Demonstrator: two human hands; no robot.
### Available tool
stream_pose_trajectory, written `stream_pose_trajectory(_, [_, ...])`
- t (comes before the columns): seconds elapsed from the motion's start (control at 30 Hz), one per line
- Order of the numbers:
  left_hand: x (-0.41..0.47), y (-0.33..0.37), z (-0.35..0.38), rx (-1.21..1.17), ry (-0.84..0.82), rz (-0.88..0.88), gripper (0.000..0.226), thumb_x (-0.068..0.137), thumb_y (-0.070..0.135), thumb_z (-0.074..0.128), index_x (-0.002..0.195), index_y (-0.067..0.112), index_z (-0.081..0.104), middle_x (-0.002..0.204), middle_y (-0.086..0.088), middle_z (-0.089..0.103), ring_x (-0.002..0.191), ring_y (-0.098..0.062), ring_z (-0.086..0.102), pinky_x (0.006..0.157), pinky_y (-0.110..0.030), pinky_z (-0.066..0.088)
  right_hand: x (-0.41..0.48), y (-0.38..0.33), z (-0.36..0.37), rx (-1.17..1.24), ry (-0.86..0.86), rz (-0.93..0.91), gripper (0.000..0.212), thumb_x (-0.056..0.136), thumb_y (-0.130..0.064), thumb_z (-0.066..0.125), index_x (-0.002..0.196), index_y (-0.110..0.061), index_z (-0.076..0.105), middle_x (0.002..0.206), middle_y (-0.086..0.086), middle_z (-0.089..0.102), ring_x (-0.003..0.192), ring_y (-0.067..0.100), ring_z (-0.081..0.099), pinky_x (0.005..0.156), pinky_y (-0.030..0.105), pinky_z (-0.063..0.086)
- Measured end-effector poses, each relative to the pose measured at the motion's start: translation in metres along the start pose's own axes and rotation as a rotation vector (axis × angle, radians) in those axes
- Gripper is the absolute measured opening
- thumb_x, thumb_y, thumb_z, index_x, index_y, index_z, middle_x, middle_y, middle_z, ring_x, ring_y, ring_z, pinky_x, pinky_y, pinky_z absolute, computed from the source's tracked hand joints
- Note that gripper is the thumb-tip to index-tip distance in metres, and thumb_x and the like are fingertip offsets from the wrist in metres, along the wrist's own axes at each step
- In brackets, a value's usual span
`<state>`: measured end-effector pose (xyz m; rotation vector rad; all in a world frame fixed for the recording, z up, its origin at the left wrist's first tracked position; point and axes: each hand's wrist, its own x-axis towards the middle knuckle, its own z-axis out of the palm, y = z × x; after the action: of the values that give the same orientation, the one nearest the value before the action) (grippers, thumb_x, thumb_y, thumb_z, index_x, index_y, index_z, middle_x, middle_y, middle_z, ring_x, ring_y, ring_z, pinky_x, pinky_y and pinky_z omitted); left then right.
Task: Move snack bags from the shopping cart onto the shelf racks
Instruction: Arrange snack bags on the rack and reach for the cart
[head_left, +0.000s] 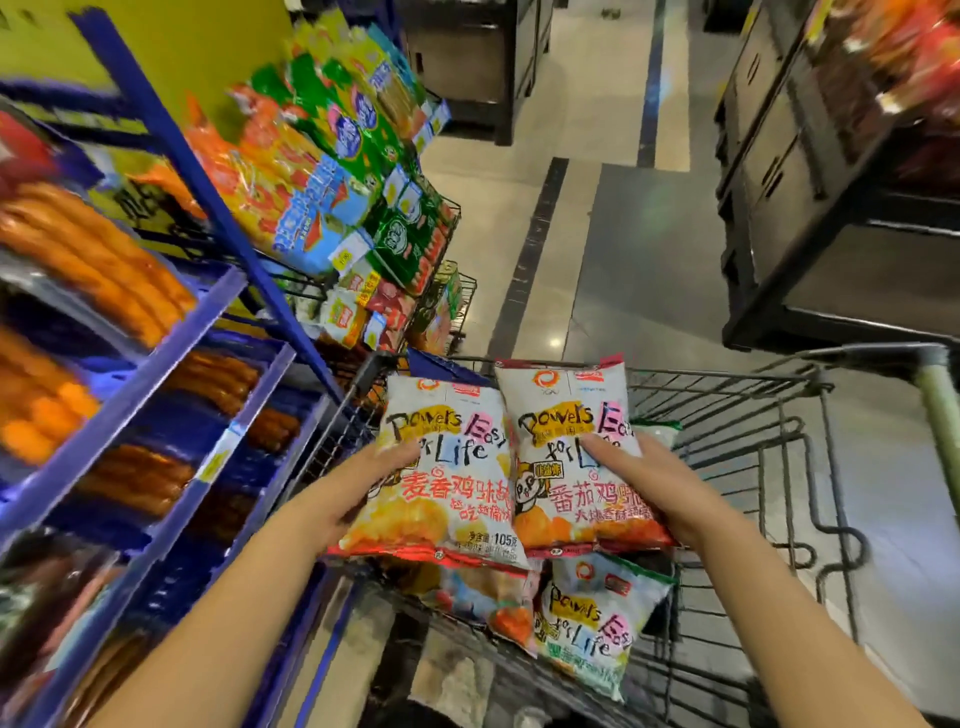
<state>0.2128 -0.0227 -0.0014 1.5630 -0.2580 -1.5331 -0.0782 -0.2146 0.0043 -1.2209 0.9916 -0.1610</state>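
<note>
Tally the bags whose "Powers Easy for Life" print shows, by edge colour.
Red-edged bags: 2, left bag in the left hand, right bag in the right hand
Green-edged bag: 1, lying in the shopping cart
Total: 3

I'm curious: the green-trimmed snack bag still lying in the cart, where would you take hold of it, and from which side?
Probably its right long edge, coming from above. The green-trimmed snack bag lies face up in the cart. That edge looks free, while an orange bag crowds its left. A thumb-on-top, fingers-under grip should suit its flat pose.
</note>
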Motion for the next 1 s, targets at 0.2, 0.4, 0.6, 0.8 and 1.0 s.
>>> stream_pose_trajectory(0.2, [-0.068,-0.046,0.004,-0.177,0.074,0.181,0.1,0.046,0.037,0.104,0.134,0.018,0.063,0.131,-0.018,0.069,0.115,-0.041,0.069,0.106,-0.061,0.048,-0.012,-0.02,0.014,-0.094,-0.14,-0.087,0.065,0.077,-0.054,0.081,0.129,-0.027,0.055,0.107,0.0,0.078,0.09,0.02,0.078,0.086,0.039,0.062])
stream_pose_trajectory(0.4, [-0.133,-0.102,0.018,-0.352,0.282,0.307,0.108,0.041,0.035,0.105,0.137,0.021,0.058,0.129,-0.015,0.071,0.111,-0.038,0.071,0.081,-0.045,0.063,-0.03,-0.037,0.054,-0.296,-0.274,-0.18,0.043,0.077,-0.059,0.075,0.11,-0.036,0.061,0.101,-0.011,0.076,0.07,0.002,0.072,0.064,0.013,0.057])
stream_pose_trajectory(0.6, [-0.222,-0.168,0.022,-0.507,0.577,0.395,0.113,0.039,0.049,0.103,0.137,0.016,0.059,0.126,-0.014,0.072,0.107,-0.034,0.074,0.078,-0.04,0.063,-0.049,-0.038,0.13,-0.385,-0.553,-0.237,0.032,0.084,-0.044,0.077,0.11,-0.036,0.061,0.095,-0.014,0.078,0.076,-0.002,0.074,0.062,0.016,0.055])
stream_pose_trajectory(0.8, [-0.32,-0.224,0.033,-0.647,0.833,0.465,0.079,0.05,0.035,0.102,0.118,0.016,0.067,0.105,-0.009,0.08,0.085,-0.021,0.079,0.065,-0.031,0.063,-0.106,-0.031,0.213,-0.469,-0.814,-0.334,0.019,0.094,-0.03,0.069,0.113,-0.031,0.067,0.103,-0.01,0.079,0.092,0.013,0.077,0.073,0.023,0.06])
stream_pose_trajectory(1.0, [-0.425,-0.303,0.039,-0.787,1.124,0.46,0.059,0.08,0.024,0.084,0.133,0.016,0.059,0.112,-0.005,0.078,0.098,-0.02,0.076,0.081,-0.039,0.064,-0.195,-0.014,0.302,-0.525,-0.998,-0.415,0.012,0.095,-0.025,0.068,0.104,-0.033,0.064,0.086,-0.026,0.076,0.076,-0.007,0.072,0.061,0.008,0.052])
